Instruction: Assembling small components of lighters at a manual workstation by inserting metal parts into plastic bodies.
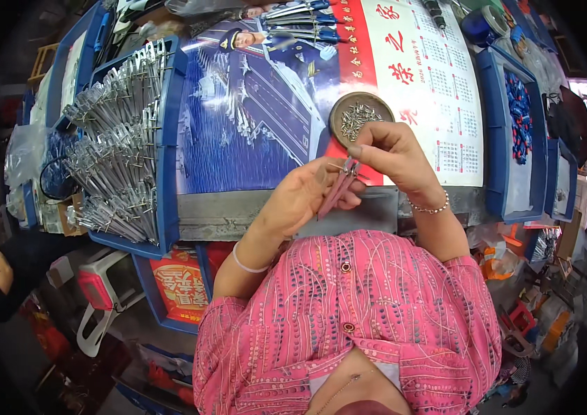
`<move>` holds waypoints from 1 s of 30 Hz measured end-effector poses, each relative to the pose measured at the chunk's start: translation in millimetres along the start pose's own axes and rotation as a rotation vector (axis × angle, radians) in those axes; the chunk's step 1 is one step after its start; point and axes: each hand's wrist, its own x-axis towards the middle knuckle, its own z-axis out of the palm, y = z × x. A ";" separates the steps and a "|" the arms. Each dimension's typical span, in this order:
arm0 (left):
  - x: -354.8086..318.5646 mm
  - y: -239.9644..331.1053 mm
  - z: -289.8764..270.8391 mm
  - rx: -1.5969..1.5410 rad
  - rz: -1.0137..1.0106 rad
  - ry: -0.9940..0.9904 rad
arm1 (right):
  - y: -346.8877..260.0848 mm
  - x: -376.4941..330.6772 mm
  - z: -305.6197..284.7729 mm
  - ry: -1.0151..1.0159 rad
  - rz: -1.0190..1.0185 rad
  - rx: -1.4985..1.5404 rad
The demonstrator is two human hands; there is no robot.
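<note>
In front of my chest, my left hand (300,197) is closed around a slim metal tool part (338,192) with two narrow shanks that reflect pink. My right hand (397,155) has thumb and forefinger pinched together at its upper end; whatever small thing lies between those fingertips is hidden. Just beyond the hands, a round bowl (336,114) holds many small silvery metal pieces. To the left, a blue bin (171,149) is packed with rows of similar slim metal parts (117,149).
A poster calendar (259,145) covers the bench. At its far end lie several tools with blue-and-red handles (307,31). On the right, a blue tray (497,138) holds blue-and-red pieces (519,114). A stool (100,294) stands lower left, near another person's arm (0,266).
</note>
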 end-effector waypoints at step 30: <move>46.0 -28.4 -6.8 -0.313 -0.494 -0.149 | 19.0 -40.7 -18.7 0.108 0.036 0.224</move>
